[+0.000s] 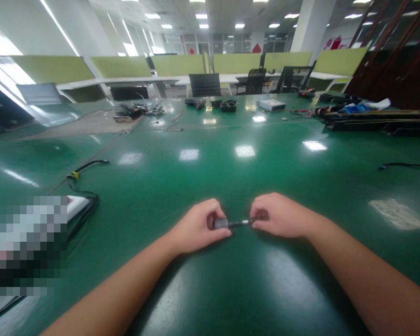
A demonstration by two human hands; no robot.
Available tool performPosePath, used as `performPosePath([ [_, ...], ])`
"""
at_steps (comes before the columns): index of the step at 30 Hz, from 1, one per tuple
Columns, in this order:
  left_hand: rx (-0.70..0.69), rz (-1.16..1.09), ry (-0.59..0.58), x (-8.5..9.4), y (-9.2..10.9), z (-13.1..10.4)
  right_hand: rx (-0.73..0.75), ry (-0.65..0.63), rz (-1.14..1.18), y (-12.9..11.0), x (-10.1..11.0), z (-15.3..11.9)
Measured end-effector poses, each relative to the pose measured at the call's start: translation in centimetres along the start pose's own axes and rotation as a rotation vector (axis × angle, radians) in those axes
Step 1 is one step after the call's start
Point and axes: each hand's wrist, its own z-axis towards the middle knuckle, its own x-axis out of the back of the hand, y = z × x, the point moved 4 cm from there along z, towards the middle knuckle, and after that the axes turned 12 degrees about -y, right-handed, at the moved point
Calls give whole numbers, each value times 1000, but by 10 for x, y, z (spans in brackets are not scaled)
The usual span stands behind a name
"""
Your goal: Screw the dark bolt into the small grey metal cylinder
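Note:
Low over the green table (210, 177), my left hand (205, 224) is closed round a grey cylindrical part (221, 224). A thin dark rod with a silvery section (240, 223) runs from that part to the right. My right hand (275, 215) pinches the rod's right end between thumb and fingers. The part and rod lie roughly level between the two hands. My fingers hide the right tip of the rod.
On the left lie a pixelated object (28, 238) and a black cable (91, 163) with a yellow tie. Electronic parts (140, 111), a silver box (272, 105) and dark bars (378, 122) sit along the far side. Another cable (406, 164) is at right.

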Motion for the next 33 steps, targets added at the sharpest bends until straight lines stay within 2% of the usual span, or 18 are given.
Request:
performPosePath([
  [21, 4, 12, -9, -1, 0, 1, 42, 20, 10, -1, 1, -1],
  [28, -13, 0, 31, -2, -1, 2, 116, 136, -21, -17, -19, 22],
  [30, -38, 10, 47, -2, -1, 2, 177, 148, -42, -24, -25, 29],
  [33, -51, 13, 51, -3, -3, 2, 187, 138, -31, -28, -28, 31],
])
